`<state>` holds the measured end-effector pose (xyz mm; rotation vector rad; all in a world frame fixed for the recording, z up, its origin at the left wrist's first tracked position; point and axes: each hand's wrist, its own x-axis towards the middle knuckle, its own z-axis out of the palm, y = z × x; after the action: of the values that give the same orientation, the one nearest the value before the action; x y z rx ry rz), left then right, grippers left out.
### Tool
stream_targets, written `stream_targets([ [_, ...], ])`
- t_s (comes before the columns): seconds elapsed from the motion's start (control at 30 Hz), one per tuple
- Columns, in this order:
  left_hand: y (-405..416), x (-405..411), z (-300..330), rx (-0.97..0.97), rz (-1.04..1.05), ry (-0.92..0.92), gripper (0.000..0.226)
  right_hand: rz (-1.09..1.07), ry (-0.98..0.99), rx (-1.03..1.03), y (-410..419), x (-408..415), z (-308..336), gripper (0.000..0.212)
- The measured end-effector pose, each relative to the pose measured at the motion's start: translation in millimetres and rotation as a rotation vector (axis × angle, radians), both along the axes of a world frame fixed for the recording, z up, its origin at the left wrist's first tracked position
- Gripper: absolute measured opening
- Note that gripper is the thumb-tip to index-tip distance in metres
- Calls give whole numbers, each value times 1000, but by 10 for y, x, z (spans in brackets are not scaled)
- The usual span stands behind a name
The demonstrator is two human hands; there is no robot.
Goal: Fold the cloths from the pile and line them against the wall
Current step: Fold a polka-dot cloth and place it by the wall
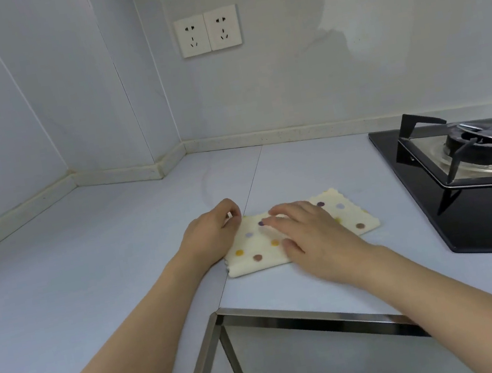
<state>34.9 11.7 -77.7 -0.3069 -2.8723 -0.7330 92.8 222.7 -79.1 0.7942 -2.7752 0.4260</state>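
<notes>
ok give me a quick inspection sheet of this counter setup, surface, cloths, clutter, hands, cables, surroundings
surface: pale blue countertop with a seam, metal-edged front corner.
job's things: one cream dotted cloth lies folded flat on the counter, away from the wall; no pile in view.
clutter: nothing seen.
hands: left hand has fingers curled at the cloth's far left corner; whether it pinches it cannot be told. Right hand presses flat on top of the cloth.
cables: nothing seen.
surroundings: black gas hob at right with burner and pan support; double wall socket above; white upstand along the wall.
</notes>
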Motion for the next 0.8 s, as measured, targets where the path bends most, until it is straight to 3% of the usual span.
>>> stream_targets([
  [0.13,-39,95,103,92,-33,-122,11,41,-70,-12,-269,410,-14,42],
  [0.37,-186,333,288,102,-31,-323,9,-1,149,-34,-327,585,-83,15],
  [0.53,-270,550,234,164,-33,-311,8,48,259,30,-346,789,-150,32],
  [0.6,-285,627,221,176,-38,-295,7,108,334,75,-360,861,-181,26],
  [0.7,-305,746,243,173,-29,-280,16,137,407,36,-322,878,-214,17],
  [0.8,-341,894,283,291,-88,-287,38,80,316,-170,-225,894,-184,20],
])
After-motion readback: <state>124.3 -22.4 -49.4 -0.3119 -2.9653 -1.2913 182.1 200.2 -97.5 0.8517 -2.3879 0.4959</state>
